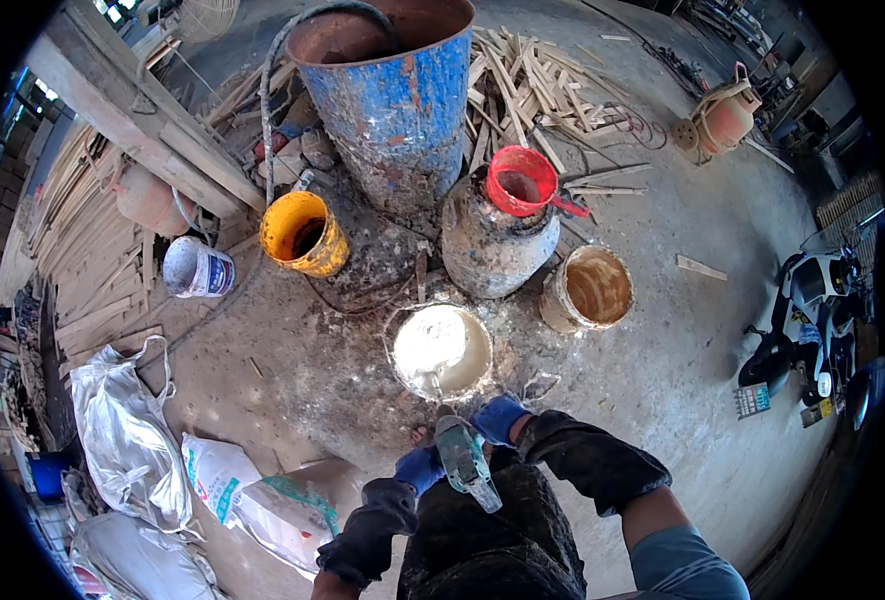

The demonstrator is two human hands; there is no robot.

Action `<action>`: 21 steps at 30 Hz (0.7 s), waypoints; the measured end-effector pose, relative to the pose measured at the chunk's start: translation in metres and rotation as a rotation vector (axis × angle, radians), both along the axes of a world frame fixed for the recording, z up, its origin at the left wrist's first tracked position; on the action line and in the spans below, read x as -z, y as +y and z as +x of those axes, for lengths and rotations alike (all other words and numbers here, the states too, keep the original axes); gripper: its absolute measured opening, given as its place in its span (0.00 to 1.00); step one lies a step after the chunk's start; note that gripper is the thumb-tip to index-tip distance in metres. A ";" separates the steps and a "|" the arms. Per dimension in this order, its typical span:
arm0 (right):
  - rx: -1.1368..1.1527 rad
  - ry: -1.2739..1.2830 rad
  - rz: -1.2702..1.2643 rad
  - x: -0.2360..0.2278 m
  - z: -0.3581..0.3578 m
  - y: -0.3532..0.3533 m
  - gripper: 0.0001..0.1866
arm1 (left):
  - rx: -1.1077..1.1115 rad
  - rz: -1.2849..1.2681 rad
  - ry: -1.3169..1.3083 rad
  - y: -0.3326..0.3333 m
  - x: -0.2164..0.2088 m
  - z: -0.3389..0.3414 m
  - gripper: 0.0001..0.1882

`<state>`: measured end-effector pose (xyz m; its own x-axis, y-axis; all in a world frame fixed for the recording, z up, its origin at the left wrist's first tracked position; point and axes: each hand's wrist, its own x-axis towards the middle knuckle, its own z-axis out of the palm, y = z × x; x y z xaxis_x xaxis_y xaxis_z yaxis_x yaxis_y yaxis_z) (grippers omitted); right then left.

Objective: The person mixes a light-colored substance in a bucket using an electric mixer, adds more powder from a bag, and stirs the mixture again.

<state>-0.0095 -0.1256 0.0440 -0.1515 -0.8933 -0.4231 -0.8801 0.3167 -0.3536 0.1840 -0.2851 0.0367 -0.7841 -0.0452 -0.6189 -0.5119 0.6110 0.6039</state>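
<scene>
Between my gloved hands is a green-grey power drill (465,462), dusted with dried material and pointing forward. My left hand (419,468), in a blue glove, is closed at the drill's left side. My right hand (500,418), also blue-gloved, grips it near the front on the right. Just ahead stands a round bucket (486,378) with a crusted rim. White powder (429,338) is heaped on its left side, with wet cream-coloured liquid on the right. The drill's front end meets the bucket's near rim; any mixing rod inside is hard to make out.
Beyond stand a tall blue barrel (392,120), a yellow bucket (334,250), a white bucket (198,268), a crusted drum (502,250) carrying a red scoop (522,182), and a beige bucket (562,305). Sacks (262,500) lie left; a motorbike (812,310) stands right.
</scene>
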 end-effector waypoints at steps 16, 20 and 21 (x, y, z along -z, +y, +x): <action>0.006 -0.018 0.021 -0.002 0.000 -0.004 0.09 | 0.111 -0.054 0.091 -0.007 0.008 0.004 0.19; 0.047 0.006 -0.077 0.019 0.009 0.007 0.09 | 0.114 -0.055 0.056 -0.006 0.011 0.004 0.19; 0.042 0.003 -0.050 0.017 0.010 0.007 0.09 | 0.129 -0.061 0.039 -0.007 0.005 0.002 0.18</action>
<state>0.0004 -0.1187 0.0268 -0.1902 -0.9061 -0.3780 -0.8676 0.3353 -0.3672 0.1859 -0.2926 0.0321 -0.8091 0.0210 -0.5872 -0.4036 0.7065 0.5814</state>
